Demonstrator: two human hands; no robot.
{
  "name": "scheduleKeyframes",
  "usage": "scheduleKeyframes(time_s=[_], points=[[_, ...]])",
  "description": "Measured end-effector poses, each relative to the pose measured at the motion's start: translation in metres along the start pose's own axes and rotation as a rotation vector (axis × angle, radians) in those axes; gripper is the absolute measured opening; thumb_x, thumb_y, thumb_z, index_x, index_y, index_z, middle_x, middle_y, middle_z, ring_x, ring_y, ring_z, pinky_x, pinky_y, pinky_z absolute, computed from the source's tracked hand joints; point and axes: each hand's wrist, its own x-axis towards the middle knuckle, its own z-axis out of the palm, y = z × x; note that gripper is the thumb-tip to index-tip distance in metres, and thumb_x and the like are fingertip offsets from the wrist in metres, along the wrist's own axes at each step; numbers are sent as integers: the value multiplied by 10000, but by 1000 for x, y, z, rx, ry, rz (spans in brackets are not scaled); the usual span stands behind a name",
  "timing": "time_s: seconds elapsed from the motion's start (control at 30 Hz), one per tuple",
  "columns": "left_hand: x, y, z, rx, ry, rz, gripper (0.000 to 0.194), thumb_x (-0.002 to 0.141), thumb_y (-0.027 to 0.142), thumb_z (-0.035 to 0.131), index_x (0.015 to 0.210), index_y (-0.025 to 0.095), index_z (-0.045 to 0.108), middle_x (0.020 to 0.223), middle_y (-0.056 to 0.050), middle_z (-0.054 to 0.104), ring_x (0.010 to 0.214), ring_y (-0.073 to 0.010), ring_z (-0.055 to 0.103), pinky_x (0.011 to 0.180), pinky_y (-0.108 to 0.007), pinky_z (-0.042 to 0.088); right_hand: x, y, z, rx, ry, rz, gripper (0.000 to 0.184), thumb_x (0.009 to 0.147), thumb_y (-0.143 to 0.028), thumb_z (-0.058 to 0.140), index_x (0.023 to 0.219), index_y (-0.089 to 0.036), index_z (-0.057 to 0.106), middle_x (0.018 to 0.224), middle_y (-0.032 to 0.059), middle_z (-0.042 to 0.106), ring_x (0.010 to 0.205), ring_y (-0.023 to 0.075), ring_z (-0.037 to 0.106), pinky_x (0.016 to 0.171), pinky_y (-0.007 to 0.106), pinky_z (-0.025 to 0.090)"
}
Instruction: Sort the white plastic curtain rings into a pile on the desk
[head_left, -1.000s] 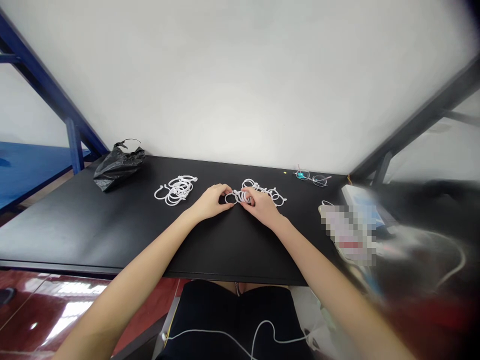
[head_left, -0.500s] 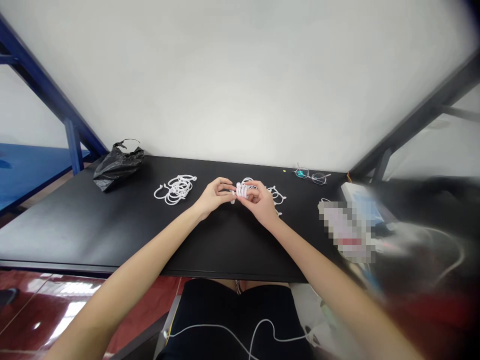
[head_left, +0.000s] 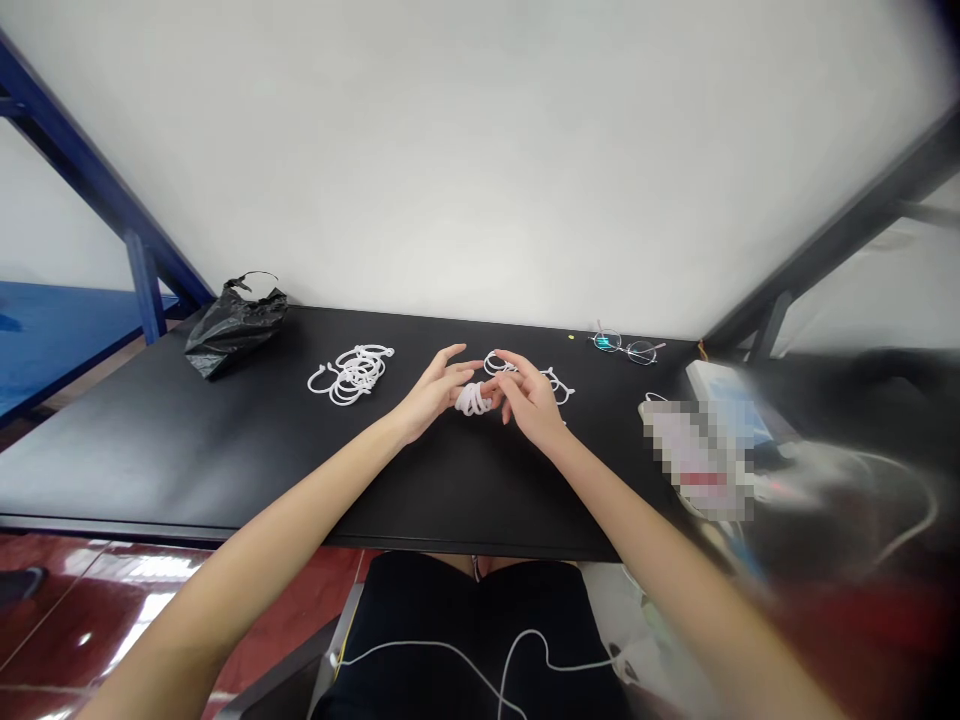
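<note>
Between my two hands, just above the black table point(head_left: 225, 440), is a compact bundle of white cord-like loops point(head_left: 473, 400). My left hand point(head_left: 429, 400) grips its left end, the index finger lifted off. From the other side, the fingers of my right hand point(head_left: 531, 396) pinch the bundle's right end; their tips partly overlap the loops. Behind and beside my right hand lie white open rings with knobbed ends point(head_left: 559, 386), partly hidden by it. A tangled pile of similar white rings point(head_left: 356, 374) rests left of my left hand.
A crumpled black plastic bag point(head_left: 236, 325) sits at the back left. Eyeglasses point(head_left: 624, 346) lie near the wall, at the back right. A white box point(head_left: 724, 395) and a blurred-out flat object point(head_left: 697, 460) are on the right. A white cable point(head_left: 420, 643) crosses my lap.
The bundle has shifted slightly left and down and turned in my hands. My left fingers have spread, with the index finger raised. The ring piles stay put.
</note>
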Motion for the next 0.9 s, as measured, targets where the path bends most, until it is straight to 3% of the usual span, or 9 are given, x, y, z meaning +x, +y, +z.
scheduleKeyframes(time_s=[0.13, 0.27, 0.37, 0.43, 0.5, 0.57, 0.67, 0.8, 0.9], points=[[0, 3, 0, -108, -21, -27, 543, 832, 306, 658, 1312, 234, 413, 1403, -158, 529, 959, -254, 705, 844, -434, 542, 0, -4, -1, 7, 52, -37, 384, 780, -438, 681, 1069, -214, 566, 769, 5, 674, 600, 131, 609, 435, 221, 497], [-1, 3, 0, -15, -15, 100, 561, 778, 272, 739, 1266, 217, 468, 1350, -156, 577, 1042, -280, 687, 929, -451, 514, 3, -7, -4, -11, 173, 59, 377, 757, -547, 703, 759, -194, 570, 616, -7, 611, 471, 107, 559, 394, 219, 497], [-3, 2, 1, 83, -29, 230, 490, 737, 294, 787, 1149, 178, 551, 1197, -140, 675, 1109, -292, 657, 944, -431, 511, 5, -11, -6, 28, -57, 385, 552, 776, -700, 595, 665, -160, 619, 583, 59, 641, 452, 139, 598, 365, 229, 489], [-6, 4, 4, 153, -29, 286, 401, 729, 322, 792, 1043, 155, 608, 1117, -135, 711, 1094, -286, 662, 921, -412, 529, 5, -15, -7, 114, -279, 589, 671, 793, -778, 476, 723, -142, 678, 711, 124, 711, 548, 190, 675, 365, 232, 489], [-10, 7, 7, 234, -11, 335, 317, 741, 342, 777, 956, 150, 646, 1078, -127, 725, 1038, -269, 684, 893, -395, 548, 3, -18, -5, 239, -436, 669, 722, 816, -794, 403, 820, -140, 710, 892, 151, 740, 694, 222, 721, 424, 243, 522], [-15, 11, 11, 309, -8, 384, 251, 762, 343, 751, 901, 154, 663, 1068, -119, 730, 1009, -261, 693, 872, -386, 559, 0, -21, -2, 389, -510, 651, 712, 848, -769, 376, 885, -143, 712, 973, 152, 734, 826, 232, 724, 571, 280, 577], [-22, 15, 14, 463, -90, 409, 153, 792, 305, 706, 833, 160, 679, 1002, -103, 744, 958, -251, 707, 830, -364, 571, -2, -23, 3, 572, -476, 574, 692, 872, -757, 337, 845, -159, 685, 887, 135, 721, 900, 240, 701, 755, 368, 580], [-23, 11, 14, 622, -241, 412, 91, 818, 197, 619, 757, 179, 684, 878, -56, 753, 857, -209, 718, 767, -306, 565, -4, -20, 7, 543, -388, 503, 611, 842, -745, 432, 658, -185, 593, 724, 92, 669, 868, 251, 686, 745, 389, 571], [-20, 5, 12, 704, -250, 436, 119, 781, 132, 591, 724, 180, 683, 786, -28, 735, 763, -176, 703, 686, -259, 538, -5, -15, 11, 489, -287, 474, 415, 812, -583, 630, 669, -195, 607, 674, 49, 649, 858, 234, 683, 744, 349, 569]])
